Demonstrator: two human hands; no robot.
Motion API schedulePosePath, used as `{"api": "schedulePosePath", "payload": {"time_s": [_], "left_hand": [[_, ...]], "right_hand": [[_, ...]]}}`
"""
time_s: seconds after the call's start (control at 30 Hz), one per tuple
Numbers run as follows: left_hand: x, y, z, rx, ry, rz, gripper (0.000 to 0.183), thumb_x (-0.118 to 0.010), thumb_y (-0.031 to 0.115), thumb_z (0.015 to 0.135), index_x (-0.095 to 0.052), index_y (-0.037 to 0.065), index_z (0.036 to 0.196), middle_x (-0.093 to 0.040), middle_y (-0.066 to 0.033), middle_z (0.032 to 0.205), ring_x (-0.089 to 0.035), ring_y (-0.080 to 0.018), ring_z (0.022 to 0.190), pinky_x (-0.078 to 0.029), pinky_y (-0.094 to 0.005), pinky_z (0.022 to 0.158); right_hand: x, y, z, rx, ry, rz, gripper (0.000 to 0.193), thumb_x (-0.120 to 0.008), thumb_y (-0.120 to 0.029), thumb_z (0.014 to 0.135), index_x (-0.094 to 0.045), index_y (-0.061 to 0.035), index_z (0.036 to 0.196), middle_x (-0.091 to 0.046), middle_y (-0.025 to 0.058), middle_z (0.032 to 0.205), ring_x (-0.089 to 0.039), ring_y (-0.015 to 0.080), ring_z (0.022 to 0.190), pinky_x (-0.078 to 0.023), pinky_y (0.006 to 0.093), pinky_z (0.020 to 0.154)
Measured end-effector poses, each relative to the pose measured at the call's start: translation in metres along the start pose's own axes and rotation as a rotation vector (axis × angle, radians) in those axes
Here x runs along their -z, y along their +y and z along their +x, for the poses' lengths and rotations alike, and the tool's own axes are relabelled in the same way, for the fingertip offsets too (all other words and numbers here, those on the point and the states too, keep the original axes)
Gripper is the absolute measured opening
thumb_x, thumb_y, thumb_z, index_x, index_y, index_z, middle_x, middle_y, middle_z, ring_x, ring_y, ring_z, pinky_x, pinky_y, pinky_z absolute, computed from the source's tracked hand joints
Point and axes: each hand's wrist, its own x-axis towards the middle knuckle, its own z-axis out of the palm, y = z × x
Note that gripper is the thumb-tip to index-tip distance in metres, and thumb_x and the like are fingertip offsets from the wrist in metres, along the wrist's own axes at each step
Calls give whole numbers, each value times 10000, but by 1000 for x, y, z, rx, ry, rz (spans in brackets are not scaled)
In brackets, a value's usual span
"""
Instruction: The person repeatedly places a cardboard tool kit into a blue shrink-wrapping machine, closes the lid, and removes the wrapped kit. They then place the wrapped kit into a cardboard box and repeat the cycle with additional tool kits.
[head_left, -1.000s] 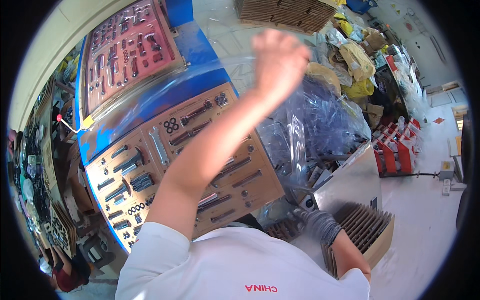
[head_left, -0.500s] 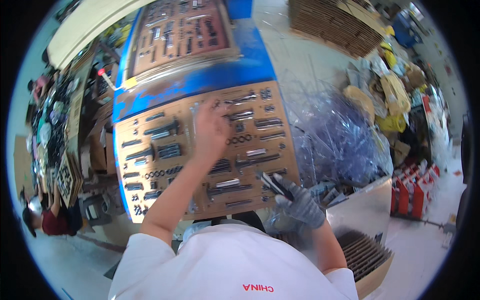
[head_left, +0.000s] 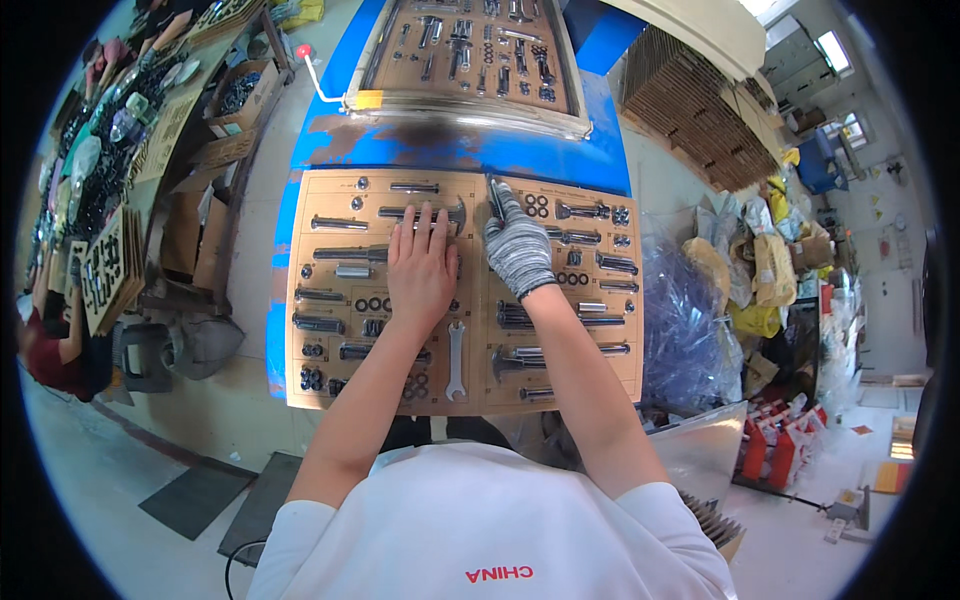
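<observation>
A brown cardboard sheet (head_left: 470,190) lies before me, carrying rows of bolts, nuts and rings, with a seam down its middle. My left hand (head_left: 422,270), bare, rests flat with its fingers stretched out, over the upper left half and partly covering a long bolt (head_left: 350,254). In my right hand (head_left: 520,250), in a grey knit glove, is a slim dark-and-silver utility knife (head_left: 496,196), its tip near the far edge by the seam. The fingers hide most of the knife. Between my forearms, an open-ended wrench (head_left: 456,360) lies on the sheet.
Beyond the sheet, a framed panel of similar hardware (head_left: 470,60) sits on the blue table (head_left: 400,150). A red-knobbed lever (head_left: 304,50) stands at its left. Crumpled clear film (head_left: 680,300) is heaped at right, and cardboard stacks (head_left: 690,110) stand behind. People work at far left.
My right hand has moved the knife from the near right to the sheet's far edge at the seam. My left hand now lies flat left of the seam. The view has turned.
</observation>
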Motion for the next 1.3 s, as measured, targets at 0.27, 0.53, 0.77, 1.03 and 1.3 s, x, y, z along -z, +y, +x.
{"api": "schedulePosePath", "payload": {"time_s": [0.27,0.53,0.77,1.03,1.3], "left_hand": [[4,-3,-3,41,-3,-50,487,-524,277,1035,-519,87,1483,-460,-143,1556,-350,-322,1494,-259,-481,1233],[1,-5,-4,11,43,-62,478,-527,265,1020,-552,75,1458,-490,-144,1538,-372,-331,1483,-264,-488,1228],[-17,-9,-8,-37,121,-8,507,-556,302,999,-541,70,1449,-473,-120,1555,-332,-326,1505,-296,-513,1205],[-37,-50,1,-279,40,-32,470,-578,244,1023,-521,62,1453,-518,-175,1497,-484,-364,1388,-398,-497,1159],[24,-249,7,324,-68,287,505,-634,408,999,-638,15,1316,-658,-209,1296,-625,-372,1167,-529,-476,942]], "right_hand": [[-1,-20,-21,-58,16,-107,648,-546,-272,981,-359,-166,1592,-733,226,984,-716,377,897,-567,484,874],[4,-26,8,88,43,-126,530,-640,-286,951,-541,-121,1445,-704,210,1212,-673,392,1115,-546,476,971],[-30,9,-222,57,-154,-201,533,-514,-228,1006,-438,-172,1531,-710,213,882,-719,337,776,-558,487,689],[-14,2,-341,-143,-359,-5,539,-449,-187,1022,-391,-147,1557,-732,126,856,-730,306,791,-561,437,789],[-62,38,-365,-18,-162,64,450,-637,-384,913,-668,-107,1267,-733,201,1053,-718,375,995,-556,492,879]]}}
